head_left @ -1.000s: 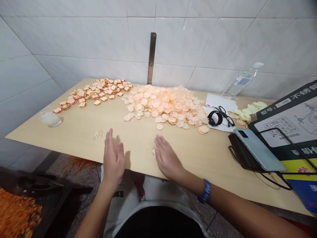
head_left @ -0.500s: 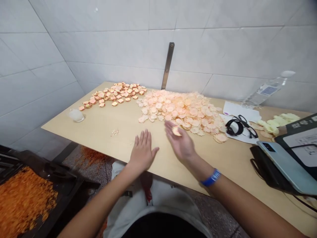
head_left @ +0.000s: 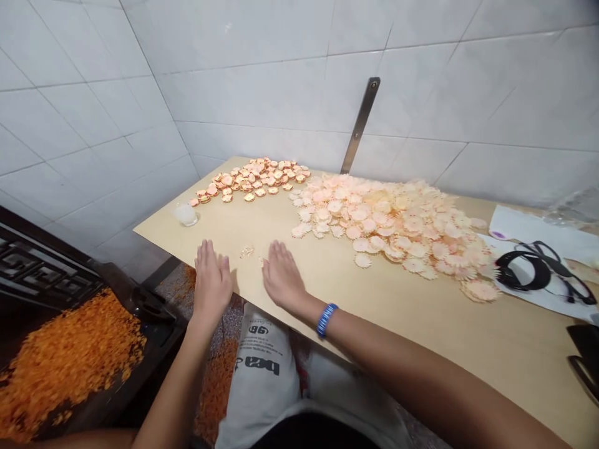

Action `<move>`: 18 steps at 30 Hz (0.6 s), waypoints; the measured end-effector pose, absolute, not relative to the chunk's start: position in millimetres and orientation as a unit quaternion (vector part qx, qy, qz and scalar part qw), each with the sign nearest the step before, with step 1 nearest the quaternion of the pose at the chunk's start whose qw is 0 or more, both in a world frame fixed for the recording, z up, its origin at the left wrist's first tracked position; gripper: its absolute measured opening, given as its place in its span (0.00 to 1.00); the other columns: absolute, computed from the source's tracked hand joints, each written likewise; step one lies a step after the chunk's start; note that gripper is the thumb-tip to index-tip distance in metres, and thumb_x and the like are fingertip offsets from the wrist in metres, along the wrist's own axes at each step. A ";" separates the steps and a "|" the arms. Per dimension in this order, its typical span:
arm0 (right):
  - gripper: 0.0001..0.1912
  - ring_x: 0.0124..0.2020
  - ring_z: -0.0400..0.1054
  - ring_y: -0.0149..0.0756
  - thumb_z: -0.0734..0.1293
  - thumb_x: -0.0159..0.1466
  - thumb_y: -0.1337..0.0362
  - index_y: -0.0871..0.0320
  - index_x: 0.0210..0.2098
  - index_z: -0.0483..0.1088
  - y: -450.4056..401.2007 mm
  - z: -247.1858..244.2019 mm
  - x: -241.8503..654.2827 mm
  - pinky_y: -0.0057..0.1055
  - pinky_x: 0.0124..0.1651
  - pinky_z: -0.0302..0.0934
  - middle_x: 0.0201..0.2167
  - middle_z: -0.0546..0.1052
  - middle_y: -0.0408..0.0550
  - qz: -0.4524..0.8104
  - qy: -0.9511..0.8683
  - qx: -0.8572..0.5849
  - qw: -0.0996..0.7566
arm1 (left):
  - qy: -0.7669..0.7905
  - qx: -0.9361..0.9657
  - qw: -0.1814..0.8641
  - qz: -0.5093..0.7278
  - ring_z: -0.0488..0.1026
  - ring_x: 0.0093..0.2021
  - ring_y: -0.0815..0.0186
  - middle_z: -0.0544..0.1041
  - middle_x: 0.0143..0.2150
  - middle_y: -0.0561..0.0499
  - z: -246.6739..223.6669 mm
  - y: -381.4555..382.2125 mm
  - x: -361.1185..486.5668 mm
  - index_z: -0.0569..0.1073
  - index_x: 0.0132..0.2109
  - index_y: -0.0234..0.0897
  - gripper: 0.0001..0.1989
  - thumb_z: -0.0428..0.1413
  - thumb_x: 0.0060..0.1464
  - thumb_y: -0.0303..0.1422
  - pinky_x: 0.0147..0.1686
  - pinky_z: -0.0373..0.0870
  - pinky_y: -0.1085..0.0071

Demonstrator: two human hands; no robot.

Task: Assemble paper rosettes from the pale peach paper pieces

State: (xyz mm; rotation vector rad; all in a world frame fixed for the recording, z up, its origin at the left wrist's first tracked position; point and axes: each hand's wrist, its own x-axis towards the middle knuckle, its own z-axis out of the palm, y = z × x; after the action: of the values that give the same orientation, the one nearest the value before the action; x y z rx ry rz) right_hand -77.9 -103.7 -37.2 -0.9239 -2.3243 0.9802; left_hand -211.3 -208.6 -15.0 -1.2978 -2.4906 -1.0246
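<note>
My left hand [head_left: 213, 280] is at the table's front edge, fingers stretched out. Just right of the small pale crumbs [head_left: 246, 252], my right hand [head_left: 283, 274] has its fingers extended and its back turned up. Its thumb and palm are hidden, and no piece shows in it. Behind my hands, a broad heap of pale pink scalloped discs [head_left: 393, 218] covers part of the table [head_left: 374, 305]. Farther left lies a group of small stacked discs with red edges [head_left: 255, 178]. A small clear cup with whitish contents [head_left: 186, 215] stands near the left end.
Black-framed glasses [head_left: 552, 259] and a black ring-shaped band [head_left: 524, 271] rest on white paper [head_left: 519, 221] at the right. A metal bracket [head_left: 360, 128] is fixed to the tiled wall. Orange petal-like pieces [head_left: 88, 355] cover a dark wooden seat at lower left.
My view has swung left. Both hands have moved left along the table, and my right hand has turned from palm up to palm down. The pale piece seen in it is out of sight.
</note>
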 end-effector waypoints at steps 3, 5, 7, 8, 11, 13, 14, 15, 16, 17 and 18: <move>0.32 0.71 0.46 0.42 0.49 0.69 0.58 0.70 0.66 0.55 -93.6 -28.6 -132.4 0.41 0.72 0.39 0.69 0.55 0.57 0.454 -0.767 -0.345 0.294 | -0.857 -0.426 0.009 -0.289 0.50 0.70 0.47 0.56 0.68 0.28 -30.4 -211.6 -226.7 0.57 0.66 0.21 0.31 0.39 0.65 0.42 0.67 0.48 0.47; 0.31 0.69 0.52 0.38 0.47 0.68 0.59 0.65 0.66 0.57 -85.4 -26.2 -142.8 0.39 0.70 0.47 0.67 0.60 0.53 0.533 -0.676 -0.375 0.344 | -0.845 -0.474 -0.036 -0.244 0.52 0.70 0.47 0.58 0.67 0.28 -30.7 -196.5 -235.3 0.60 0.64 0.21 0.30 0.38 0.65 0.41 0.67 0.49 0.46; 0.30 0.65 0.58 0.37 0.48 0.67 0.59 0.64 0.62 0.63 -74.3 -26.0 -131.5 0.37 0.67 0.51 0.64 0.66 0.53 0.568 -0.628 -0.364 0.387 | -0.811 -0.537 -0.064 -0.225 0.52 0.70 0.51 0.57 0.69 0.32 -24.9 -175.4 -237.9 0.60 0.65 0.23 0.30 0.37 0.64 0.41 0.68 0.47 0.50; 0.29 0.63 0.61 0.37 0.49 0.67 0.59 0.64 0.59 0.67 -67.7 -26.5 -120.0 0.36 0.66 0.53 0.61 0.69 0.53 0.574 -0.623 -0.341 0.408 | -0.790 -0.564 -0.085 -0.226 0.52 0.70 0.54 0.57 0.69 0.35 -21.3 -165.2 -236.7 0.60 0.65 0.25 0.30 0.37 0.65 0.41 0.69 0.46 0.53; 0.25 0.60 0.66 0.38 0.51 0.67 0.57 0.60 0.52 0.73 -47.2 -29.0 -81.6 0.37 0.64 0.56 0.56 0.75 0.51 0.542 -0.669 -0.289 0.418 | -0.716 -0.618 -0.189 -0.264 0.56 0.69 0.58 0.61 0.68 0.42 -13.1 -146.9 -229.5 0.63 0.65 0.31 0.31 0.37 0.64 0.46 0.68 0.50 0.58; 0.25 0.58 0.67 0.41 0.52 0.67 0.59 0.61 0.50 0.74 -37.1 -29.7 -69.2 0.39 0.62 0.57 0.54 0.76 0.54 0.514 -0.703 -0.329 0.366 | -0.684 -0.611 -0.238 -0.318 0.58 0.68 0.58 0.62 0.68 0.44 -12.0 -149.0 -229.3 0.62 0.66 0.34 0.32 0.37 0.64 0.48 0.67 0.52 0.59; 0.25 0.58 0.67 0.42 0.51 0.67 0.59 0.62 0.50 0.74 -34.5 -29.5 -69.8 0.40 0.63 0.56 0.54 0.76 0.55 0.492 -0.730 -0.339 0.333 | -0.687 -0.596 -0.236 -0.342 0.57 0.69 0.58 0.61 0.68 0.43 -12.8 -154.1 -231.9 0.61 0.66 0.35 0.33 0.37 0.64 0.50 0.68 0.51 0.58; 0.25 0.58 0.67 0.42 0.52 0.67 0.59 0.61 0.51 0.74 -34.0 -29.1 -74.9 0.40 0.63 0.56 0.55 0.75 0.55 0.470 -0.758 -0.338 0.302 | -0.704 -0.574 -0.216 -0.358 0.54 0.70 0.57 0.58 0.69 0.43 -14.3 -161.3 -235.9 0.59 0.67 0.34 0.34 0.37 0.63 0.50 0.68 0.49 0.58; 0.24 0.58 0.67 0.42 0.52 0.67 0.59 0.60 0.51 0.73 -35.5 -28.5 -83.7 0.41 0.63 0.55 0.55 0.75 0.55 0.450 -0.786 -0.323 0.275 | -0.729 -0.553 -0.186 -0.358 0.51 0.71 0.56 0.55 0.70 0.42 -16.4 -169.8 -240.7 0.56 0.68 0.33 0.36 0.38 0.62 0.52 0.69 0.45 0.57; 0.23 0.59 0.66 0.42 0.52 0.68 0.59 0.59 0.51 0.73 -38.7 -27.8 -95.2 0.40 0.63 0.55 0.56 0.75 0.54 0.437 -0.809 -0.297 0.257 | -0.753 -0.539 -0.163 -0.340 0.48 0.72 0.55 0.52 0.71 0.41 -18.7 -178.7 -245.1 0.53 0.69 0.32 0.38 0.40 0.61 0.53 0.69 0.43 0.56; 0.23 0.59 0.66 0.43 0.53 0.68 0.59 0.59 0.51 0.73 -43.1 -27.2 -107.8 0.40 0.64 0.54 0.56 0.74 0.54 0.436 -0.823 -0.267 0.248 | -0.769 -0.534 -0.155 -0.315 0.46 0.72 0.53 0.49 0.72 0.40 -21.2 -187.2 -248.2 0.50 0.70 0.32 0.41 0.43 0.59 0.55 0.69 0.44 0.55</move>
State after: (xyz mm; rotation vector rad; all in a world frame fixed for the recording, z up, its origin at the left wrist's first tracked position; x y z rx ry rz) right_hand -107.8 -43.1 -27.2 -0.7273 -2.2421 1.1875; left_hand -248.2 -187.2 -21.2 -1.8675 -2.6886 -1.1013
